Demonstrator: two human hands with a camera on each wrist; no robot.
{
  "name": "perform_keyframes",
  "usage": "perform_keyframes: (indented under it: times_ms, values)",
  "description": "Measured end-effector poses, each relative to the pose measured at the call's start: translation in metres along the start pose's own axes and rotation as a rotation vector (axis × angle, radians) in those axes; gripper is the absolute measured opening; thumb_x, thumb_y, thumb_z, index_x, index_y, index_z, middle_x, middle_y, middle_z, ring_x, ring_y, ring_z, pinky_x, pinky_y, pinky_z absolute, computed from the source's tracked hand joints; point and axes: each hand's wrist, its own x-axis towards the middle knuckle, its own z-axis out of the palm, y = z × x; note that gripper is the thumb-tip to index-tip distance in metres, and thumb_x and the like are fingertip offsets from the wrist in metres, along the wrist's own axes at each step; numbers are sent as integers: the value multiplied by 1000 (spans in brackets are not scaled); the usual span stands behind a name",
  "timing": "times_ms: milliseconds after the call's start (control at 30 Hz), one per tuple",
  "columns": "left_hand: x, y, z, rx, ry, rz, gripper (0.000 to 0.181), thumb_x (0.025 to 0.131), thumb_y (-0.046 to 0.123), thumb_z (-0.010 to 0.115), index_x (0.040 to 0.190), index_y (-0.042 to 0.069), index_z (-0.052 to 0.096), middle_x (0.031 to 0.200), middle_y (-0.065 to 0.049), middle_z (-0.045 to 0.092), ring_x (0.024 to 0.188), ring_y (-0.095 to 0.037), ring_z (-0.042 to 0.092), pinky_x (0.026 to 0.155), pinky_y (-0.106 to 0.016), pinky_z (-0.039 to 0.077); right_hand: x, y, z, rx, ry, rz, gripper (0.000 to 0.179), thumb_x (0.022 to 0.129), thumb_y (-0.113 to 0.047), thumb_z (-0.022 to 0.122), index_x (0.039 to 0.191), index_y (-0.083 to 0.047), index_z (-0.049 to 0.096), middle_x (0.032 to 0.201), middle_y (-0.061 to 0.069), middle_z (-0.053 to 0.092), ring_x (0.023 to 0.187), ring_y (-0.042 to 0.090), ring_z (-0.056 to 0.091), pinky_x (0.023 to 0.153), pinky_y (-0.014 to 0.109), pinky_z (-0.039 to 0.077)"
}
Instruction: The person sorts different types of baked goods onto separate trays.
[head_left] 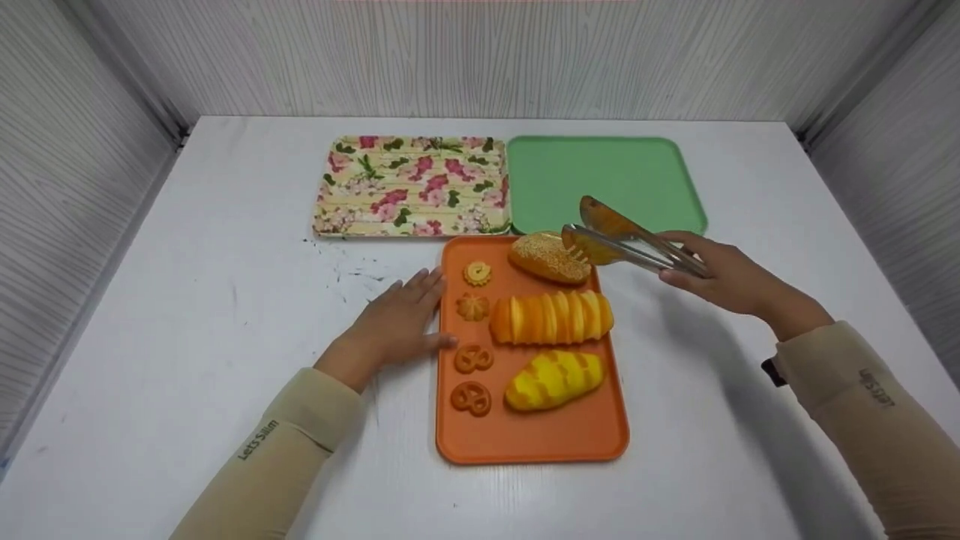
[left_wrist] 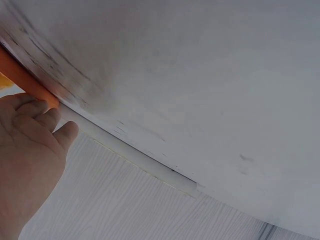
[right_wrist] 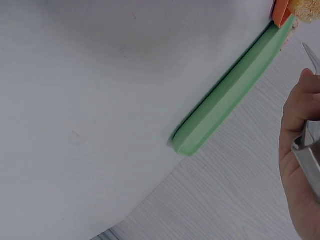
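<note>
My right hand grips a pair of metal serving tongs. The tongs' spread ends are over the top right of an orange tray, beside a seeded bread roll; whether they touch it I cannot tell. Below that roll lie a sliced-looking loaf and a yellow striped bread. Down the tray's left side run a round cookie, a flower-shaped cookie and two pretzels. My left hand, fingers extended, rests against the tray's left edge, thumb over the rim.
Behind the orange tray stand a floral tray at the left and a green tray at the right, side by side. All are on a white table, with pale wood-grain panels at the back and sides.
</note>
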Motion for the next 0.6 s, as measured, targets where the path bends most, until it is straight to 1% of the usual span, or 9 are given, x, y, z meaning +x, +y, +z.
perform_keyframes:
  times_ms: [100,300,500,600]
  values:
    - [1,0,0,5,1,1,92,89,63,48,153,8,11,159,-3,4,144,-21,2,115,-42,9,1,-2,2,-11,-21,-13,55,93,-42,59,143,-31,40,110,8,59,93,24,53,79,45,42]
    - [0,-1,-1,15,3,9,92,90,62,48,153,7,10,159,-4,4,144,-22,3,115,-43,9,6,-5,5,-56,-60,-7,58,91,-48,59,144,-34,38,100,5,58,87,23,52,76,43,40]
    - [-1,0,-1,6,1,5,92,90,63,47,153,8,10,159,-3,3,144,-21,3,115,-42,9,9,-6,9,-100,-87,-15,61,90,-49,61,143,-28,40,105,5,58,92,23,54,79,44,42]
    - [0,0,-1,4,-1,5,92,90,63,47,153,8,10,159,-3,3,144,-21,3,115,-42,9,10,-6,11,-110,-100,-17,61,89,-49,62,142,-25,43,105,4,59,92,22,54,80,44,42]
